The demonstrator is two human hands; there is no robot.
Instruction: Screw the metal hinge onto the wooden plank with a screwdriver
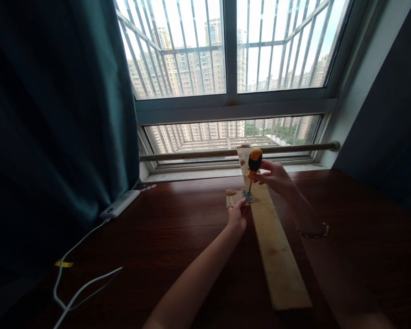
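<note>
A screwdriver (255, 161) with a yellow and black handle stands nearly upright in my right hand (273, 176), whose fingers close around the lower handle. Its shaft points down onto a small metal hinge (247, 196). The hinge lies across the edge of a long wooden board (277, 246) and a small wooden piece (233, 197) to its left. My left hand (238, 215) has its thumb and fingertips closed at the near edge of the hinge. Any screw under the tip is too small to make out.
Beneath everything is a dark reddish-brown wooden surface (178, 214). A white power strip (120, 204) lies by the curtain (65, 91) at left, with a white cable (84, 288) trailing forward. A horizontal rail (192, 156) crosses before the barred window; the board's far end comes close to it.
</note>
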